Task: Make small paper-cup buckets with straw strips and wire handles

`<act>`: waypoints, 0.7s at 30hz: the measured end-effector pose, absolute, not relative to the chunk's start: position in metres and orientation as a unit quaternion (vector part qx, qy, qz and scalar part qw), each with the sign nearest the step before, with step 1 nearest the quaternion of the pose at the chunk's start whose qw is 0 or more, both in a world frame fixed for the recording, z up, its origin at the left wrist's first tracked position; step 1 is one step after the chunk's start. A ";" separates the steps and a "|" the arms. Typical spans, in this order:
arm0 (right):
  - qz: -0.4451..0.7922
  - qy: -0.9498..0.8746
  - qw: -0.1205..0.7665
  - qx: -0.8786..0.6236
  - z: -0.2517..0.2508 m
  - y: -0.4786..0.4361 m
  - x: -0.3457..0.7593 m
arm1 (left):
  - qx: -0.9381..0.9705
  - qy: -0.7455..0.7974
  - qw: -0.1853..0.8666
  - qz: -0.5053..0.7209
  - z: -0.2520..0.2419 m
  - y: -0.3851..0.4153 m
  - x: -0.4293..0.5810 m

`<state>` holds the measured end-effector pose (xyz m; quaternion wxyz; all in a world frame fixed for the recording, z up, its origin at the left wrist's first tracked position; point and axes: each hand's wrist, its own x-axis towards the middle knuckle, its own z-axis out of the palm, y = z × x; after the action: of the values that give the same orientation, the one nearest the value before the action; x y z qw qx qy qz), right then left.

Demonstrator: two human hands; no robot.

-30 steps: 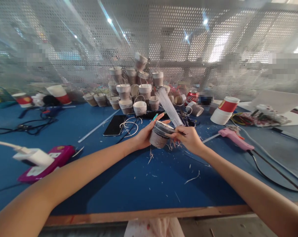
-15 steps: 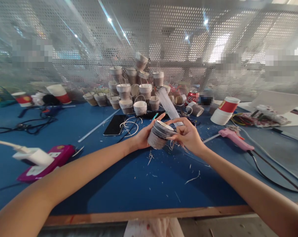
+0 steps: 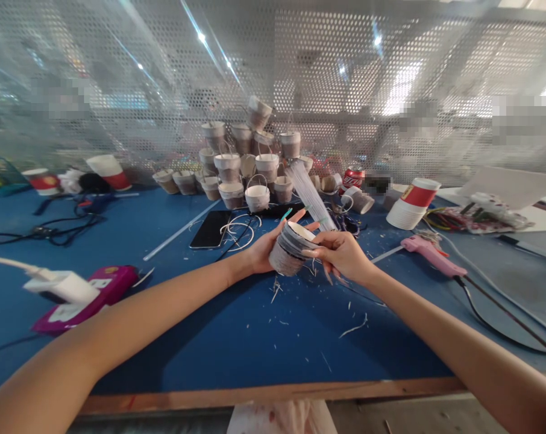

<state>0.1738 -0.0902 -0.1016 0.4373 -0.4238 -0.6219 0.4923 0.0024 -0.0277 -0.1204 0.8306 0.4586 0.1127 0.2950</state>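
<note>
A small paper cup (image 3: pixel 285 260) wrapped in greyish-white cord, with a darker band below its rim, is held tilted above the blue table. My left hand (image 3: pixel 263 248) is closed around its far left side, fingertips with long green nails showing behind the rim. With thumb and fingers, my right hand (image 3: pixel 345 256) pinches the cup's right edge near the rim. Whether a strand end lies under those fingers cannot be made out. Behind the hands, a bundle of white strands (image 3: pixel 310 193) leans down towards the table.
Stacked small wrapped buckets (image 3: pixel 228 169) stand at the back. A black phone (image 3: pixel 210 229) lies left of centre, near a purple power strip (image 3: pixel 90 298). To the right are a pink glue gun (image 3: pixel 431 254), stacked paper cups (image 3: pixel 411 205) and a red can (image 3: pixel 352 179). Fibre scraps litter the table (image 3: pixel 237 349).
My right hand has turned and lowered slightly, its fingers now closer together at the cup's rim. The cup has tilted a little, showing more of its inside. My left hand keeps its hold.
</note>
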 end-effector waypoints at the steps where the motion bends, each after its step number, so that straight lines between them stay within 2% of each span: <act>1: 0.494 -0.626 0.433 -0.421 -0.101 -0.091 0.174 | 0.459 0.111 0.833 0.288 -0.121 -0.027 0.003; 7: 0.498 -0.634 0.422 -0.415 -0.099 -0.094 0.176 | 0.463 0.147 0.832 0.268 -0.131 -0.021 0.005; 13: 0.433 -0.597 0.491 -0.464 -0.101 -0.088 0.183 | 0.473 0.195 0.710 0.483 -0.134 -0.024 0.005; 18: 0.403 -0.592 0.510 -0.476 -0.102 -0.085 0.186 | 0.628 0.199 0.637 0.400 -0.132 -0.038 0.009; 21: 0.409 -0.594 0.504 -0.475 -0.101 -0.087 0.185 | 0.680 0.245 0.566 0.398 -0.135 -0.038 0.010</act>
<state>0.1847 -0.0868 -0.1013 0.5041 -0.4746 -0.5944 0.4090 0.0096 -0.0380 -0.1350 0.5657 0.6795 0.2446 0.3981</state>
